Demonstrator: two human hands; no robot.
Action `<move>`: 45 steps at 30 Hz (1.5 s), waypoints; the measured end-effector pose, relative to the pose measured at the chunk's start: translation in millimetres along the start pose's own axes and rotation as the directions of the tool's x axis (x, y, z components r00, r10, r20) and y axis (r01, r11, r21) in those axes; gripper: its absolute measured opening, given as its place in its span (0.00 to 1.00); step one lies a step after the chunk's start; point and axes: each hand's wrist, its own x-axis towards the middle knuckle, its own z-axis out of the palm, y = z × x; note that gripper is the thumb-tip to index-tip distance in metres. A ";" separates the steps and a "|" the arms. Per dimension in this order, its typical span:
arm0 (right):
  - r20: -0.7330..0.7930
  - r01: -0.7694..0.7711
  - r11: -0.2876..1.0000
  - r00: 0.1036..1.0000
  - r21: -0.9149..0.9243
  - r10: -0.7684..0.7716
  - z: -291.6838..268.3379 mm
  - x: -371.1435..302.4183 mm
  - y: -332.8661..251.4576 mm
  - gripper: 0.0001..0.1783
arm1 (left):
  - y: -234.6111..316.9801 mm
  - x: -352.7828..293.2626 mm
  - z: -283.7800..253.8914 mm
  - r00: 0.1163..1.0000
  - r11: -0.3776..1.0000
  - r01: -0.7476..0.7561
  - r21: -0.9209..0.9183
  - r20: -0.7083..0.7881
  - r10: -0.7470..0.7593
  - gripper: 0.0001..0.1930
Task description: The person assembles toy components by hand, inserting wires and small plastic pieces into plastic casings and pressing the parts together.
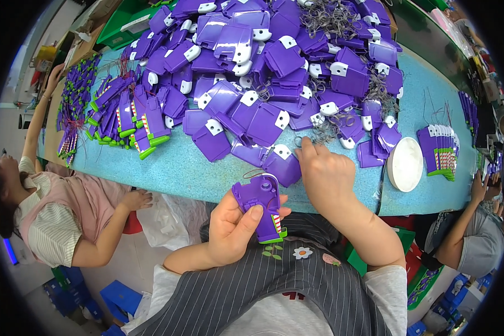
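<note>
My left hand (233, 228) grips a purple plastic toy shell (257, 193), its hollow inside facing up. The shell has a red-and-white striped strip, a bright green foot and a thin dark red wire looping from its top. My right hand (327, 171) is over the blue table, thumb and forefinger pinched at a small grey ring (298, 141). Beside these fingertips lies a loose cluster of grey rings (323, 130). Just below them rests a purple cover with a white corner (281, 164), the nearest of a large heap of covers (267, 122).
More grey rings (330, 19) are heaped at the back. Wired purple-and-green shells (145, 120) are piled at left. To the right stand a white bowl (405, 164) and a row of shells (439, 151). Co-workers (67, 210) sit on both sides.
</note>
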 end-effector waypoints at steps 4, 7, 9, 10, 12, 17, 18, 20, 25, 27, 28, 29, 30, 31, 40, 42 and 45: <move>-0.079 0.027 0.987 0.997 0.159 -0.014 -3.4 -5.5 11.1 0.10 | -3.7 3.1 3.9 1.000 1.000 0.022 0.017 -0.014 -0.022 0.19; 0.040 -0.174 0.556 0.969 0.813 0.244 -32.9 -19.8 20.2 0.06 | -6.4 10.4 5.8 0.998 0.998 0.067 -0.007 -0.002 -0.067 0.19; 0.376 -0.409 0.002 0.842 0.913 0.388 -68.8 -35.3 37.0 0.07 | -7.1 15.6 6.7 0.993 0.992 0.119 -0.033 0.014 -0.119 0.20; 0.154 -0.236 0.146 0.892 0.961 0.424 -69.1 -49.2 52.2 0.05 | -7.7 18.9 7.6 0.987 0.985 0.160 -0.061 0.028 -0.159 0.19; 0.042 -0.264 0.286 0.798 0.921 0.601 -89.6 -73.8 71.3 0.07 | -8.3 24.1 7.5 0.974 0.971 0.221 -0.094 0.069 -0.215 0.19; -0.156 -0.483 0.809 0.818 0.336 0.553 -98.5 -91.5 117.0 0.04 | -10.7 34.9 7.9 0.942 0.953 0.298 -0.060 0.178 -0.283 0.19; -0.168 -0.456 0.848 0.845 0.269 0.508 -94.4 -88.4 120.3 0.05 | -10.1 37.2 9.1 0.923 0.936 0.347 -0.060 0.197 -0.329 0.19; -0.177 -0.436 0.874 0.863 0.213 0.473 -83.6 -87.8 124.3 0.07 | -9.9 41.3 14.2 0.924 0.938 0.343 -0.057 0.198 -0.326 0.19; -0.294 -0.519 0.762 0.714 0.388 0.636 -94.5 -90.7 111.9 0.07 | -6.3 36.7 14.0 0.918 0.932 0.361 -0.044 0.190 -0.347 0.19; -0.294 -0.494 0.669 0.635 0.555 0.714 -103.9 -95.2 99.3 0.04 | -6.5 33.1 18.0 0.910 0.916 0.394 -0.069 0.171 -0.378 0.19; -0.282 -0.415 0.664 0.673 0.622 0.684 -104.4 -92.1 90.2 0.03 | -5.8 33.3 20.6 0.901 0.910 0.408 -0.068 0.190 -0.390 0.20; -0.272 -0.332 0.649 0.709 0.684 0.651 -104.9 -87.4 78.8 0.02 | -7.2 33.9 25.1 0.901 0.910 0.404 -0.089 0.211 -0.380 0.19; -0.186 -0.292 0.608 0.778 0.739 0.601 -105.2 -85.4 65.9 0.02 | -9.4 35.4 29.0 0.899 0.909 0.402 -0.108 0.233 -0.370 0.19; -0.093 -0.248 0.536 0.842 0.807 0.531 -102.9 -84.1 55.5 0.03 | -10.0 35.4 33.6 0.908 0.923 0.371 -0.100 0.248 -0.338 0.19; 0.170 -0.206 0.174 0.964 0.963 0.205 -60.5 -71.7 26.8 0.04 | -7.6 30.6 39.1 0.924 0.962 0.271 0.013 0.277 -0.264 0.19; 0.188 -0.220 0.155 0.962 0.963 0.198 -59.4 -75.8 29.0 0.04 | -9.1 30.7 36.1 0.916 0.961 0.271 0.055 0.291 -0.275 0.19; 0.329 -0.340 0.021 0.924 0.940 0.196 -62.3 -80.7 34.4 0.05 | -9.2 33.0 31.6 0.875 0.938 0.279 0.206 0.348 -0.336 0.18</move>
